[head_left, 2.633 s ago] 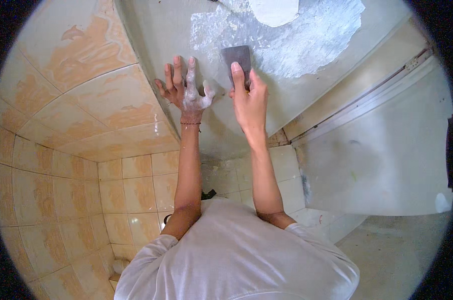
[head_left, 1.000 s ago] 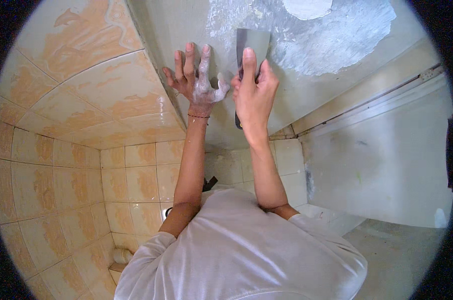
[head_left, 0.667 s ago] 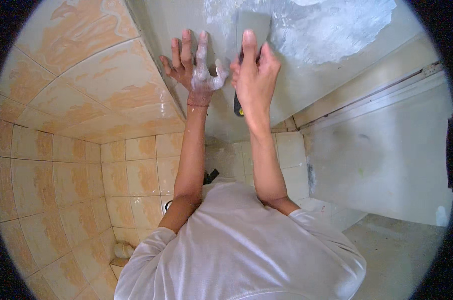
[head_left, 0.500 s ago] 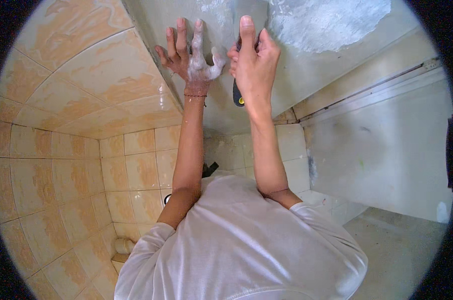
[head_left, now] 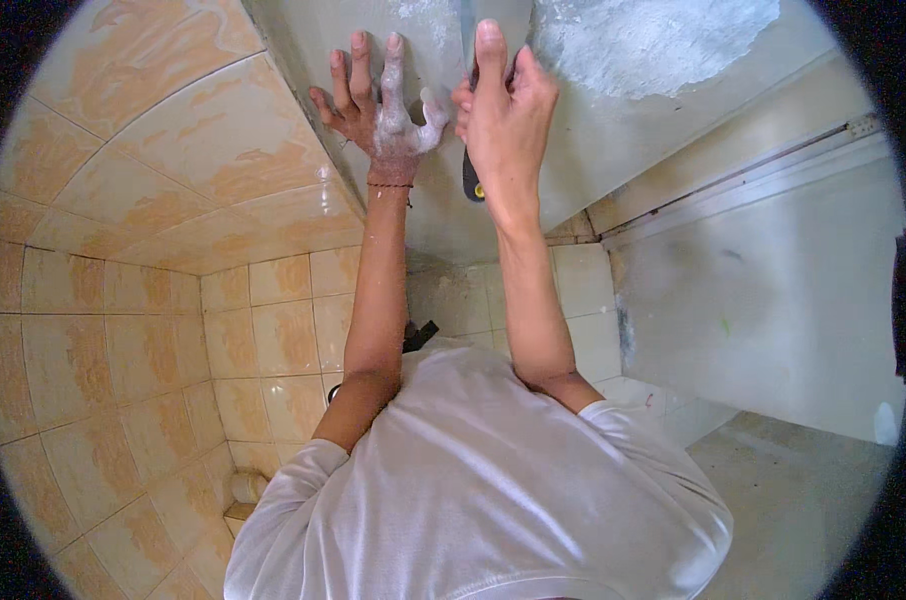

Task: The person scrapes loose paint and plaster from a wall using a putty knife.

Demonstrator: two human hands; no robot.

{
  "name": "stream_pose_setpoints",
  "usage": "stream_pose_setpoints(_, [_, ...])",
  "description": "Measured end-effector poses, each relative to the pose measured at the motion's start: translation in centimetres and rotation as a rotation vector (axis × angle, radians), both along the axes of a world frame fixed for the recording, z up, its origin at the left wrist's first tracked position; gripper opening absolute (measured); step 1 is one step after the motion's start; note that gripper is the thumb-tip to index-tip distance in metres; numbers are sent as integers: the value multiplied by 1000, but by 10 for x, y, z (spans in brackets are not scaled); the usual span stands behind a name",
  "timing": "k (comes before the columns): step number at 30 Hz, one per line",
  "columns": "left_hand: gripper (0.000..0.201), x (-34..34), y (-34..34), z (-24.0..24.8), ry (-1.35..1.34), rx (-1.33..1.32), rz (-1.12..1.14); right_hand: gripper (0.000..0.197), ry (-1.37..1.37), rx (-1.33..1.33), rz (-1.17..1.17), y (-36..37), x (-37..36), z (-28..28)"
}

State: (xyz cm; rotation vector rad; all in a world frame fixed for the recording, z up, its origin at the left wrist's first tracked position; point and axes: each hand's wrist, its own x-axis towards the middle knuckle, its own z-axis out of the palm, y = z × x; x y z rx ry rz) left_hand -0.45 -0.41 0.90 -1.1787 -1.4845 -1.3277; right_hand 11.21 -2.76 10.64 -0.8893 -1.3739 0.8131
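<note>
My right hand (head_left: 510, 125) grips a putty knife, its thumb laid along the tool toward the blade. The knife's dark handle (head_left: 472, 180) has a yellow spot at its butt, and its wide grey blade (head_left: 501, 18) lies against the grey painted surface (head_left: 593, 150). My left hand (head_left: 385, 115) is spread with nothing in it, fingers on that same surface, left of the knife. White dust coats its index finger and thumb. Right of the blade is a rough, pale patch (head_left: 653, 40) with a ragged edge. The blade's far end is cut off by the picture's top.
Orange-and-cream tiled walls (head_left: 83, 350) stand to my left. A pale door-like panel (head_left: 763, 290) with a frame rail above it is at the right. A small cream fitting (head_left: 248, 487) sticks out from the tiles at lower left.
My right hand and the putty knife have shifted very slightly up and left. My left hand stays spread in nearly the same place.
</note>
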Motion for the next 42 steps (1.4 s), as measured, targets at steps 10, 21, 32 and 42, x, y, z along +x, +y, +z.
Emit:
stream_pose_setpoints(10, [60,1,-1,-2,6,-13,-9,64,-3,-76,12,1,3,3])
stream_pose_setpoints(21, [58,1,-2,-3,14,-7,-12,48,113,-98,64,-3,-1,10])
stream_pose_setpoints(32, [59,1,1,-1,10,2,-32,57,55,-67,21,0,-1,23])
stream_pose_setpoints(42, [62,1,1,-3,-8,7,-28,49,139,-118,89,-4,2,13])
